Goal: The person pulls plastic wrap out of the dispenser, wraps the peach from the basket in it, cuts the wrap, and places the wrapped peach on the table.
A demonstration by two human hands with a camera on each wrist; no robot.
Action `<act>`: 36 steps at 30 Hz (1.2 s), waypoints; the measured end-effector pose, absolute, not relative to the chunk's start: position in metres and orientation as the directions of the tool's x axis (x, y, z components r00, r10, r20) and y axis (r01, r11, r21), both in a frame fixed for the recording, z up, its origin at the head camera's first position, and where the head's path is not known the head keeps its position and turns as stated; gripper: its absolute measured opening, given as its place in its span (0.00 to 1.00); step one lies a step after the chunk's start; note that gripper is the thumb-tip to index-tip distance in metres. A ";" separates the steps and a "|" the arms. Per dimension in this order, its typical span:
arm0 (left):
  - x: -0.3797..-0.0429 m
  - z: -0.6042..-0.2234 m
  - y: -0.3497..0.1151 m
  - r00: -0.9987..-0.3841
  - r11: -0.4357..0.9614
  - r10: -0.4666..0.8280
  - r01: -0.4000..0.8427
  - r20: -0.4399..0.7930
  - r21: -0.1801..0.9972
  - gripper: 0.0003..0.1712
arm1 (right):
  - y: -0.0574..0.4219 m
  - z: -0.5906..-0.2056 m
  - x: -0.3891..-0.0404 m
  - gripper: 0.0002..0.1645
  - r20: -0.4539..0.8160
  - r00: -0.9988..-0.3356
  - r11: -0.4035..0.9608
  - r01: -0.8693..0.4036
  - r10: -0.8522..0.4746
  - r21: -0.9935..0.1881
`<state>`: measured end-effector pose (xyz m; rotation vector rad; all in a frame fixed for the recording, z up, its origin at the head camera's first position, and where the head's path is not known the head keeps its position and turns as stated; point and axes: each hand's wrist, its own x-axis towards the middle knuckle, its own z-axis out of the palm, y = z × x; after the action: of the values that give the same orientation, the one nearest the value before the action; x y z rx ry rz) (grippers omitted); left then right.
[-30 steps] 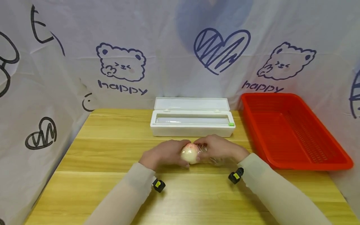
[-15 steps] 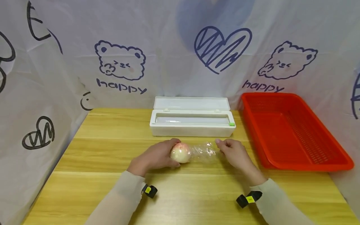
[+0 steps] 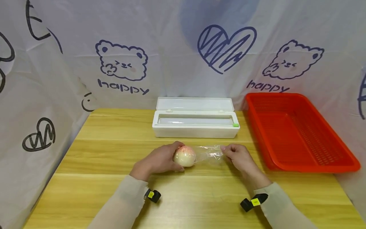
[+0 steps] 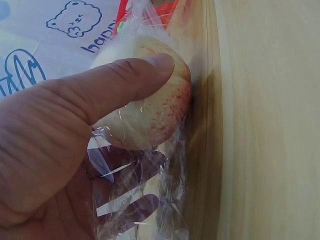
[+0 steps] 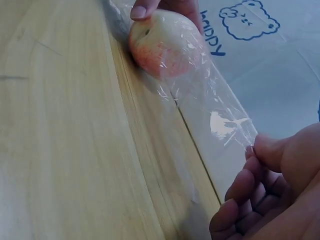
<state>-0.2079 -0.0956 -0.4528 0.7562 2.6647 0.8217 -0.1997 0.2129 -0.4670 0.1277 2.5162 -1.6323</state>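
Note:
A pale peach (image 3: 185, 156) with a red blush is wrapped in clear plastic film (image 3: 210, 153). My left hand (image 3: 158, 160) holds the peach from its left side; in the left wrist view the thumb (image 4: 122, 82) lies across the fruit and loose film (image 4: 145, 200) trails below it. To the right, my right hand (image 3: 241, 160) pinches the end of the film between thumb and forefinger, as the right wrist view shows. Between that pinch and the peach (image 5: 170, 45) the film (image 5: 215, 105) stretches out taut.
Behind the hands stands a white cling film box (image 3: 195, 132) with its lid raised and a green tab at its right end. A red plastic basket (image 3: 303, 136) sits at the right of the wooden table (image 3: 183, 203). A printed cloth (image 3: 171, 57) hangs behind.
My right hand has moved right, away from the peach, drawing the film out with it. The left hand and the peach have shifted a little left.

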 end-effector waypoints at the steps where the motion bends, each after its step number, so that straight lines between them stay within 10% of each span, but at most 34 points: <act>1: -0.208 -0.452 -0.095 -0.834 0.709 0.545 0.405 -0.084 0.577 0.47 | 0.214 -0.467 -0.200 0.28 -0.169 -0.986 0.411 0.157 0.007 -0.898; 7: -0.206 -0.451 -0.092 -0.829 0.711 0.553 0.420 -0.080 0.565 0.47 | 0.206 -0.463 -0.201 0.37 -0.163 -0.983 0.431 0.183 0.082 -0.884; 19: -0.204 -0.451 -0.091 -0.818 0.697 0.569 0.428 -0.080 0.576 0.46 | 0.196 -0.465 -0.206 0.14 -0.049 -0.995 0.506 0.084 0.082 -0.858; 36: -0.202 -0.454 -0.106 -0.864 0.651 0.503 0.391 0.016 0.651 0.47 | 0.210 -0.463 -0.198 0.32 -0.200 -0.979 0.391 0.168 -0.042 -0.905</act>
<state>-0.2020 -0.1061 -0.4537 0.7372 2.7011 1.0062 -0.1978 0.2104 -0.4629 0.1124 2.4558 -1.6309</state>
